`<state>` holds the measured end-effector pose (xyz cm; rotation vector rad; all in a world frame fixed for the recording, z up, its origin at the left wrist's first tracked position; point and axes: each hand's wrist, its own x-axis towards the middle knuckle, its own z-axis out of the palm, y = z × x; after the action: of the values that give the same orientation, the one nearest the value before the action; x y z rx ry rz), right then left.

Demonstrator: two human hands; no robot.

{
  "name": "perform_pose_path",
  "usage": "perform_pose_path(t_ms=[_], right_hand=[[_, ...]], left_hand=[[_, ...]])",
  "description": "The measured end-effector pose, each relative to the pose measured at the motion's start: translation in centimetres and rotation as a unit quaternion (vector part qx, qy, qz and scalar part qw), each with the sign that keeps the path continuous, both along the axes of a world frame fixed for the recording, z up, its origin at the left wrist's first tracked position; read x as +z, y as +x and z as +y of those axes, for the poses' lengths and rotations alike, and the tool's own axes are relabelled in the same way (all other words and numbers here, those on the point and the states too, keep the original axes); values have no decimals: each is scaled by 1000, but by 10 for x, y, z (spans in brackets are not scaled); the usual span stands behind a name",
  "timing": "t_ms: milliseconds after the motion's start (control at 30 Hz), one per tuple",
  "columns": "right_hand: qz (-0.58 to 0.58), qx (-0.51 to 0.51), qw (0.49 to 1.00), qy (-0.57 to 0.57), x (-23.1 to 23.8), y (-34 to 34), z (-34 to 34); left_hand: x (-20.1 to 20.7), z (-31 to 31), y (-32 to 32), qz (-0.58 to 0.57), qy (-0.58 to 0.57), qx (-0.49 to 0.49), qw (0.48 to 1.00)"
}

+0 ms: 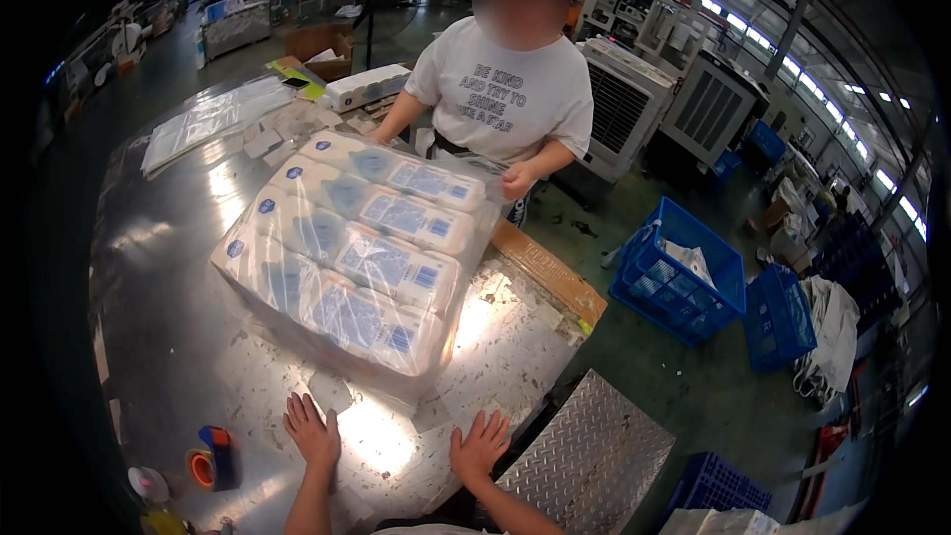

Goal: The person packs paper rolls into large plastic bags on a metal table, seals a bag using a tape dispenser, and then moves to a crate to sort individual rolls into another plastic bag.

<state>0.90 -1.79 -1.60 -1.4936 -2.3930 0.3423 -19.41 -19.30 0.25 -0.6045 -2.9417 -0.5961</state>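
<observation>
Can see a large clear bag (pixel 480 233) lying on the metal worktop (pixel 158 327), just beyond both hands. Holds four rows of white packs (pixel 386 263) with blue printing, set side by side under creased film. Left grip (pixel 315 433): uncurled, fingers fanned, back upward, clasping nothing, just short of the bag's near edge. Right grip (pixel 479 448): likewise spread and clasping nothing, near the worktop's right-hand edge. Across the worktop, a co-worker's hand (pixel 516 181) at the bag's loose film; other hand partly hidden behind the packs. On the floor to the right, a blue crate (pixel 713 307) with pale material (pixel 688 260) inside. Close beside, a second blue crate (pixel 780 322); cannot tell its contents. Farther back, a cardboard box (pixel 332 67) with something white inside, too small to make out.
</observation>
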Motion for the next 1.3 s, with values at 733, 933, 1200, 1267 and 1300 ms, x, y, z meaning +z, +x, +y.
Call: perform_pose_path(t_ms=[733, 933, 1200, 1267, 1300], right_hand=[[-7, 4, 1000, -9, 1, 1, 0], [-8, 5, 1000, -12, 0, 1, 1], [-148, 127, 980, 38, 64, 3, 8], [-218, 149, 963, 55, 67, 1, 11], [-141, 139, 978, 68, 61, 2, 11]], left_hand=[[4, 0, 0, -2, -2, -1, 1000], [-1, 0, -2, 1, 8, 5, 1000], [-16, -10, -12, -39, 127, 50, 990], [-3, -3, -15, -96, 159, 73, 980], [-6, -2, -21, -111, 224, 84, 965]])
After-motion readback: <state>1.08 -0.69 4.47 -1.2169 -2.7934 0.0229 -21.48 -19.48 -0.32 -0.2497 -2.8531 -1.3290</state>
